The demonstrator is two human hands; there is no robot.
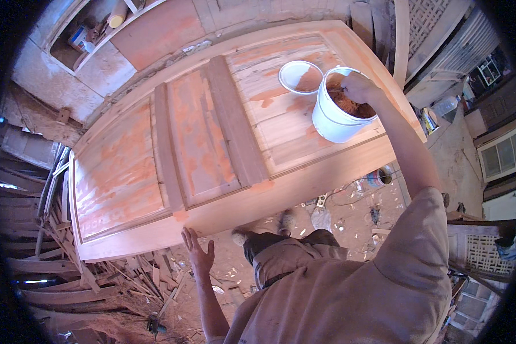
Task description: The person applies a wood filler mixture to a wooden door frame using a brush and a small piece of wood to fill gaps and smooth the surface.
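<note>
A wooden panelled door [241,200] lies flat at waist height, smeared with orange-brown patches of filler over its panels. On its right half stands a white plastic bucket [335,123], with loose reddish-brown stuff [345,103] inside. My right hand [358,89] reaches into the bucket's mouth, its fingers curled down; what they hold, if anything, is hidden. Beside the bucket, to the left, a round white lid [300,77] lies on the door, partly covered in brown. My left hand [198,251] is at the door's near edge, fingers stretched and thumb apart, with nothing in it.
Scrap wood strips [149,278] are heaped at the lower left. Shavings and litter cover the floor, with a tin [379,176] under the door's right end. A wall with an open shelf [80,43] runs behind. Wooden frames with lattice [490,255] stand at the right.
</note>
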